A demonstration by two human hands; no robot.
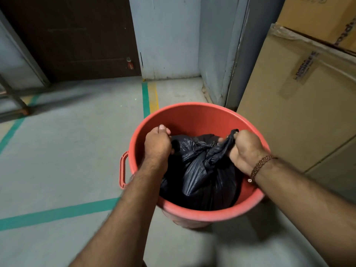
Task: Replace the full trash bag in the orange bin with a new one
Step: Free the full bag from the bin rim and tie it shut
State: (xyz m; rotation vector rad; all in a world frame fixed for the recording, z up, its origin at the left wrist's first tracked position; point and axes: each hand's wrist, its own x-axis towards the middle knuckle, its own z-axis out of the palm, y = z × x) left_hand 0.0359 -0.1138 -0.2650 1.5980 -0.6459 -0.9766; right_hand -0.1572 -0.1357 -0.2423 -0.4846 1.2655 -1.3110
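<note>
An orange round bin (194, 116) stands on the floor in front of me, with a handle on its left side. Inside it sits a full black trash bag (200, 180), its top gathered into twisted ends. My left hand (158, 143) grips one end of the bag's top at the left inside the bin. My right hand (244, 149) grips the other end at the right, with a tail of plastic sticking up above the fist. A knot-like twist lies between the two hands.
Stacked cardboard boxes (300, 97) stand close on the right of the bin. A grey wall corner (217, 54) and a dark brown door (77, 35) lie behind. Green and yellow floor tape (146, 97) crosses the grey floor. A metal frame leg (17, 101) is at the far left.
</note>
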